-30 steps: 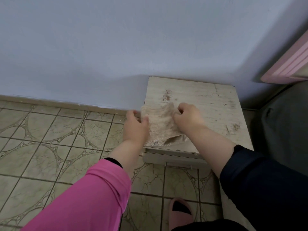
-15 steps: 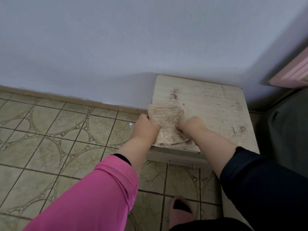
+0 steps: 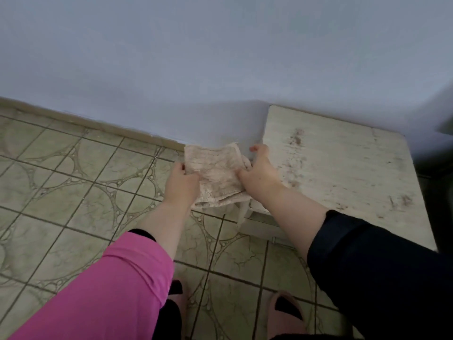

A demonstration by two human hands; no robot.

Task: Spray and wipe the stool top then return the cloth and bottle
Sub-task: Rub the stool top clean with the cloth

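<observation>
A beige, stained cloth (image 3: 215, 173) hangs in the air just left of the stool, stretched between both hands. My left hand (image 3: 181, 185) pinches its left edge and my right hand (image 3: 257, 175) grips its right side, close to the stool's left edge. The stool top (image 3: 343, 168) is a pale, worn square surface with brown smudges, standing against the wall at the right. No spray bottle is in view.
A pale blue wall (image 3: 220, 57) runs along the back with a baseboard. Patterned green floor tiles (image 3: 73, 187) spread to the left. My pink slippers (image 3: 286, 312) stand on the tiles below. Something dark sits at the far right edge (image 3: 438, 192).
Both hands lifted the cloth off the stool's front left corner and carried it left, off the stool. It is now spread open between them in the air.
</observation>
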